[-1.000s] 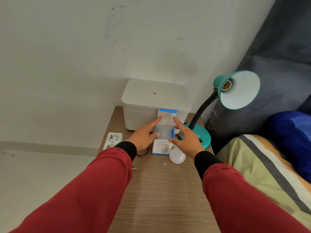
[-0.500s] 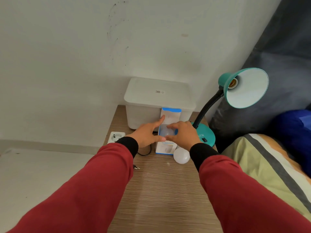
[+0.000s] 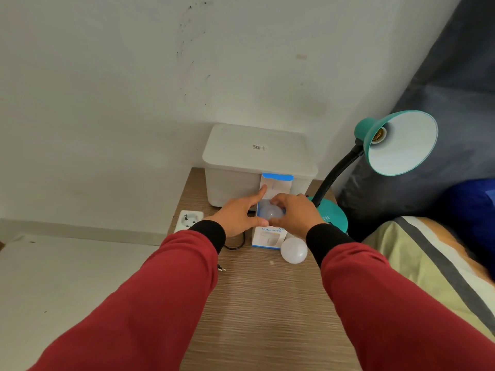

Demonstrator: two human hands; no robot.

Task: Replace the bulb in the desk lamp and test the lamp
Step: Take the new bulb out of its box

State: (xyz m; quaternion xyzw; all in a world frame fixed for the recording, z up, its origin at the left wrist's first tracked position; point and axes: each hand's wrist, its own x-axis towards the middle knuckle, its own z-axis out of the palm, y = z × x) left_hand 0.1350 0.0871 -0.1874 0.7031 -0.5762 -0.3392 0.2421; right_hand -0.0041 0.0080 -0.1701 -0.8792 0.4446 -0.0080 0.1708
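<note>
Bulb [image 3: 271,212] for the lamp sits in the open top of a white-and-blue carton [image 3: 268,235] printed "HUMIDIFIER", standing mid-table just in front of the white lidded storage box [image 3: 257,162]. Right hand [image 3: 297,215] curls its fingers around the bulb's dome; contact looks made, though whether the grip is firm cannot be told. Left hand [image 3: 238,214] lies flat against the carton's left side, fingers extended, thumb at the front, bracing it rather than clasping anything.

Step in hand, by my judgement: extracting the fresh bulb from its carton. Desk lamp [image 3: 396,143], teal, stands at the right, shade tipped toward the viewer, brass socket [image 3: 378,135] visibly empty, so the removal step appears done. Second bulb [image 3: 293,250] lies loose on the wooden table [image 3: 267,303], just near-right of the carton; presumably the old one.

Next move calls for lifting the bulb straight up while the left hand keeps the carton down, then turning it base-first toward the socket.

Count: bulbs 2; carton 1; lamp 1; storage box 1; wall-type socket outlet [image 3: 188,220] 1, at left; loose plug [image 3: 221,268] 1, unplugged.
</note>
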